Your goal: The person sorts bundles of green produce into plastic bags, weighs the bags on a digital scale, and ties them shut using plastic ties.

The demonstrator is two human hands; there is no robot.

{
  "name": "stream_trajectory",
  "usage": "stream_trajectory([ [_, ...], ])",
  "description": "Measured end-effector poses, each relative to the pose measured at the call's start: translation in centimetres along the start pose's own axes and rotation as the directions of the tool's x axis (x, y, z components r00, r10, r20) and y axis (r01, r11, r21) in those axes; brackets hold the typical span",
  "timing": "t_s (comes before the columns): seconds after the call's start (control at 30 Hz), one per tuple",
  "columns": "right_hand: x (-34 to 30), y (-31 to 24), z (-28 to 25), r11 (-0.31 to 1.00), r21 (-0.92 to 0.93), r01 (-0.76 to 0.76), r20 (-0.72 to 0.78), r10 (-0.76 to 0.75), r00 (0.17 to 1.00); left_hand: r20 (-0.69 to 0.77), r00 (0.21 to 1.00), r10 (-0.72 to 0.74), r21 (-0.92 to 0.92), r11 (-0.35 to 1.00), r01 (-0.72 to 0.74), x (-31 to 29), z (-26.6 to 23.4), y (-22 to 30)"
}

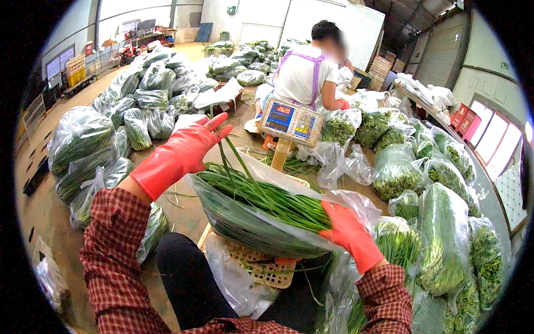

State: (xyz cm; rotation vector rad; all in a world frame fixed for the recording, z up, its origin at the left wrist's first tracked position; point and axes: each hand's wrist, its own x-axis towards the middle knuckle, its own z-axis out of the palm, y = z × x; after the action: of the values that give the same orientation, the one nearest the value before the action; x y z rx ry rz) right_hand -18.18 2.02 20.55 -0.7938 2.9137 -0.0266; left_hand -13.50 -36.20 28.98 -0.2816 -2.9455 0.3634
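Note:
A clear plastic bag of long green garlic chives (267,195) lies slanted in front of me, its upper side open so the leaves show. My left hand (194,145), in a red rubber glove, is raised above the bag's left end with fingers stretched out. A few loose leaves rise from the bunch to just beside its fingertips. My right hand (353,234), also in a red glove, is closed around the right end of the bag. Under the bag is a cream plastic basket (272,274), partly hidden. Behind it stands a scale display (291,122) on a post.
Filled vegetable bags (83,147) are heaped on the left, and more bags of greens (443,239) crowd my right side. Another person (303,78) in a white shirt sits ahead, turned away, among bagged greens. Loose leaves lie on the brown floor (186,214).

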Motion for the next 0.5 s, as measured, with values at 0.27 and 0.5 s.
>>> stream_trajectory([
  [0.27, 5.6, -1.2, 8.2, 0.764, -0.417, 0.492, -0.173, -0.598, 0.783, -0.252, 0.967, 0.048, -0.143, 0.986, -0.086, 0.0, -1.1, 1.3],
  [0.5, 6.8, -1.5, 6.3, 0.753, -0.417, 0.509, -0.104, -0.596, 0.796, -0.031, 0.989, -0.142, -0.663, 0.744, 0.086, -1.6, -4.1, 1.8],
])
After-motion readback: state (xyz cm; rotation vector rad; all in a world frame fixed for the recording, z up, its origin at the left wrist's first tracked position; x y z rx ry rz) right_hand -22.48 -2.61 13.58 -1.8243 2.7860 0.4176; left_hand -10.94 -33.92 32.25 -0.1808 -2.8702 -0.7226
